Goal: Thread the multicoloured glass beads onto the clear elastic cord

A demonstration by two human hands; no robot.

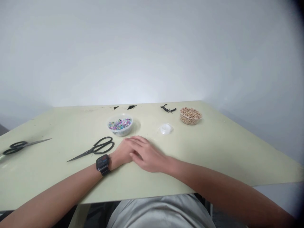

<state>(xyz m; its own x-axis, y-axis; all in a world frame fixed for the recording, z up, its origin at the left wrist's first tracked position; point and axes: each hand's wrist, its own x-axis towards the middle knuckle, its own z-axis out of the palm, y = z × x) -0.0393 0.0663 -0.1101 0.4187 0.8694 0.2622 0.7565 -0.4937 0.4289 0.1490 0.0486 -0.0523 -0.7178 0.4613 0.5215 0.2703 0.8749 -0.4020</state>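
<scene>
My left hand (122, 153) rests on the pale green table (190, 148), a dark watch (102, 163) on its wrist; its fingers are hidden under my right hand. Laid across it, my right hand (148, 155) has its fingers over the back of the left, the thumb a little apart, and no object shows in it. Just beyond the hands is a clear round tub (120, 133) of multicoloured beads (120, 123). Black-handled scissors (92, 149) lie left of my left hand, blades pointing left. A white spool (166, 128) lies beyond my right hand.
A second pair of scissors (21, 145) lies at the far left. At the back right are small black pliers (168, 109) and a clear tub of tan beads (190, 116). Black scraps (131, 107) lie near the table's back edge, against a pale wall (142, 50).
</scene>
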